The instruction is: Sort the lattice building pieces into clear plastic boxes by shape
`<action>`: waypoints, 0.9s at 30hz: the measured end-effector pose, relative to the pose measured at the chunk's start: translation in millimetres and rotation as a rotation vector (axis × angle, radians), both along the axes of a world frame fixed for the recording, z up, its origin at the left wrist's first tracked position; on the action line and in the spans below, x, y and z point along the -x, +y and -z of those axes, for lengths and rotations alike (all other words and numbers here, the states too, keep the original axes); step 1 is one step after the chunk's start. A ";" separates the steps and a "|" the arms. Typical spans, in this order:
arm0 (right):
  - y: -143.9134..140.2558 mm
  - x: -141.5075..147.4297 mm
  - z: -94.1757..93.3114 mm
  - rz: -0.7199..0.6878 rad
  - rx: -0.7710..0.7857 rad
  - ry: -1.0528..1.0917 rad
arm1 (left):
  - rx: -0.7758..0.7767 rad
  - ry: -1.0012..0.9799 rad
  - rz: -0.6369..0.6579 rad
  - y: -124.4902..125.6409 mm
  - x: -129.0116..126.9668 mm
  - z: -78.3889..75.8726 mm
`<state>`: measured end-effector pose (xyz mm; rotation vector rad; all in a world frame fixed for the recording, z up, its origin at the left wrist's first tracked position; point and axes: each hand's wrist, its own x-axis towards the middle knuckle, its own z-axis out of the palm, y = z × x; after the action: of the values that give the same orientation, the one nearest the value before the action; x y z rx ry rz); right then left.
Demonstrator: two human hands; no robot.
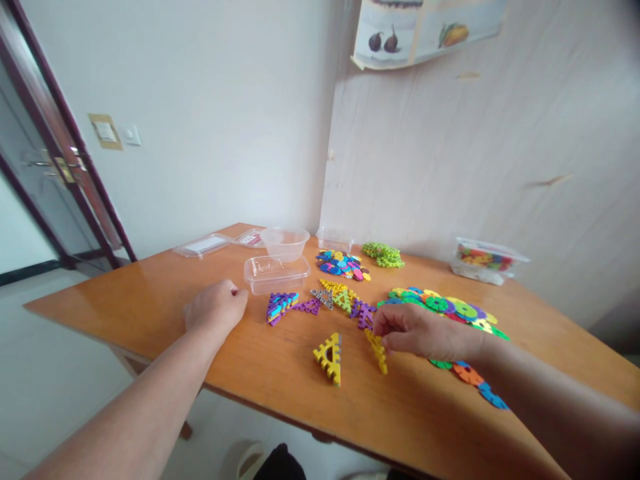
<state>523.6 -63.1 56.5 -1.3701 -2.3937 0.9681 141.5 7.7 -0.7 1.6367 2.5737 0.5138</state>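
Observation:
My right hand (413,331) pinches a yellow notched triangle piece (376,350) between thumb and fingertips, tilted near the front of the table. My left hand (217,303) rests on the tabletop as a loose fist, with nothing showing in it. Between my hands stands a small stack of yellow triangle pieces (329,359). Behind it lies a stack of blue and purple triangles (281,307). Loose triangles trail to the right of that stack: a grey one (323,298), a light green one (343,301) and purple ones (365,315).
Colourful notched discs (440,304) spread behind and under my right forearm. Farther back are small shiny discs (341,264), green pieces (384,254), a clear box (277,273), a clear bowl (286,243), a lid (204,245) and a filled container (486,259) by the wall.

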 end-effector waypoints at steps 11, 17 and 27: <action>-42.0 0.1 0.7 0.101 -0.380 -0.317 | -0.006 -0.011 0.004 4.2 2.4 3.4; -68.1 8.7 11.2 0.220 -0.551 -0.397 | 0.000 -0.017 0.005 5.0 2.7 2.5; -54.7 -2.4 0.8 0.272 -0.316 -0.237 | -0.002 -0.023 0.009 5.0 3.9 2.4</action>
<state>526.0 -117.8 55.7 -1.6983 -2.3046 0.3575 137.6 12.7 -3.2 1.6320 2.5492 0.5319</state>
